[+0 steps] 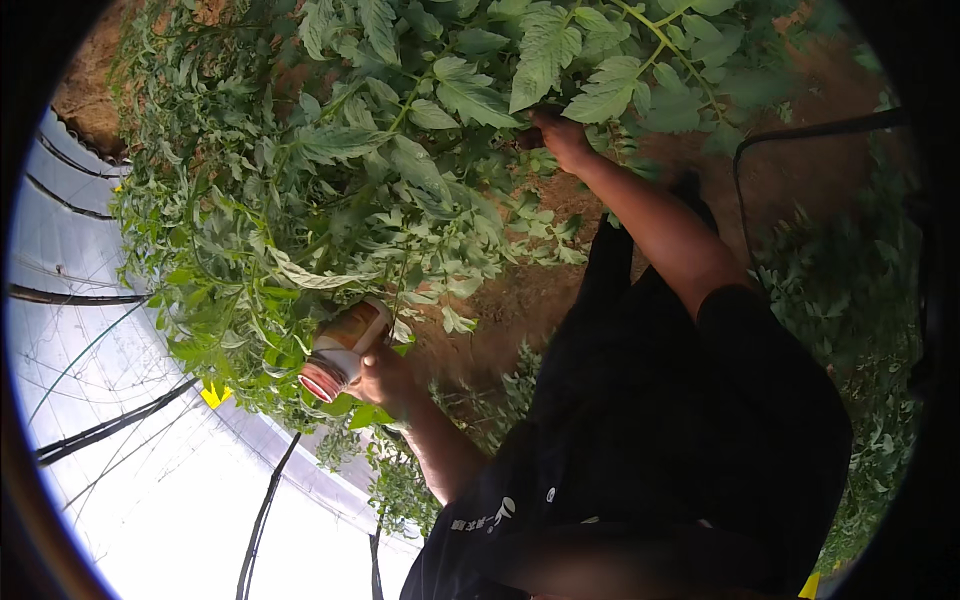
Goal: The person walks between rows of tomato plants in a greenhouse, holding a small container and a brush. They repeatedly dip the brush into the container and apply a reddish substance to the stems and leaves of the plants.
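My left hand [386,381] grips a plastic bottle [346,349] with a brown and pale label and a red end. The bottle is tilted, its red end pointing to the lower left, beside the leaves of leafy tomato plants [427,176]. My right hand [562,139] reaches in among the foliage, under a large toothed leaf [544,52]. Leaves and shadow cover its fingers, so whether they hold a stem or leaf cannot be seen.
Brown soil [487,330] runs between the plant rows, with more plants [817,292] on the right. A black hose [817,131] crosses the upper right. At left are translucent greenhouse film [172,502], dark poles [266,510] and a yellow card [215,394].
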A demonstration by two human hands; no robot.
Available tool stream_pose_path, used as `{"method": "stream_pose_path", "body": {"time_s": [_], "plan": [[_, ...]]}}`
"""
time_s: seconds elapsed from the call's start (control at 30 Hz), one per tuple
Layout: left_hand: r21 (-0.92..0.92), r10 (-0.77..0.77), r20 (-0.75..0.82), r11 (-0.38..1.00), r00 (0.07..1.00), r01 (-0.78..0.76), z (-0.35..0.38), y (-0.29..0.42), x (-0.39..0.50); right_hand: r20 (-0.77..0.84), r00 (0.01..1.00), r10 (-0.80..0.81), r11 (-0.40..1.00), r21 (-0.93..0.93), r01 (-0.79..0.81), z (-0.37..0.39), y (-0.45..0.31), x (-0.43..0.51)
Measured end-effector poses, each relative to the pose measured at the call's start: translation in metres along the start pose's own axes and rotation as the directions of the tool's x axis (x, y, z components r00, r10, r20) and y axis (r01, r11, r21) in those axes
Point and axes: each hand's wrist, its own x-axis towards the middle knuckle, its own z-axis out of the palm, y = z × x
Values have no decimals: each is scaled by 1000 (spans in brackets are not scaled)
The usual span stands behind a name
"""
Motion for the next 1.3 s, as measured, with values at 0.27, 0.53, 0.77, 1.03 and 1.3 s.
{"method": "stream_pose_path", "body": {"time_s": [0.27,0.53,0.77,1.03,1.3], "plan": [[-574,91,263,815,961,79,40,20,21,74,989,-129,991,36,127,-4,-62,-85],[-280,340,642,938,687,-202,94,88,50,-49,965,-258,958,-145,248,-61,-144,-223],[-601,546,674,797,498,-60,152,129,24,-338,811,-477,878,-152,453,-119,-196,-311],[-631,535,753,751,382,192,214,180,-5,-480,658,-581,767,-52,639,-173,-263,-297],[-648,536,743,727,402,228,291,247,-32,-393,666,-634,759,-154,632,-198,-359,-205]]}}
